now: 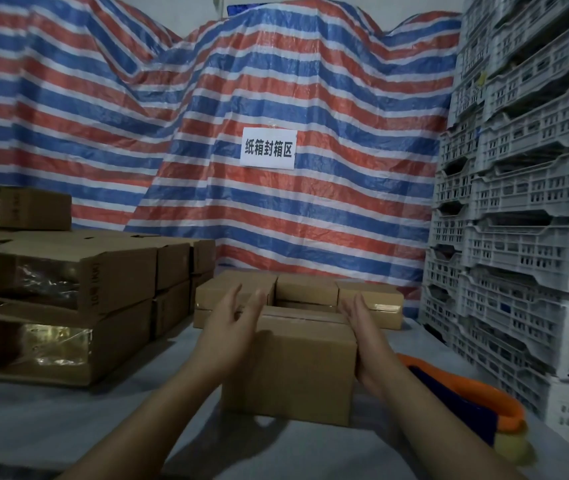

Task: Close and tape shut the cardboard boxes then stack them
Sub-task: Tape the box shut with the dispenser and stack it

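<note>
A closed brown cardboard box [297,368] stands on the grey table in front of me, with tape along its top seam. My left hand [231,327] is at the box's left side with straight fingers. My right hand [362,334] lies flat against its right side. Behind it a row of small closed boxes [307,289] sits on the table. An orange tape dispenser [477,393] with a tape roll lies to the right of the box.
Larger taped boxes [68,299] are stacked at the left. White plastic crates [525,209] are piled high on the right. A striped tarpaulin [276,81] with a white paper sign [268,148] hangs behind the table.
</note>
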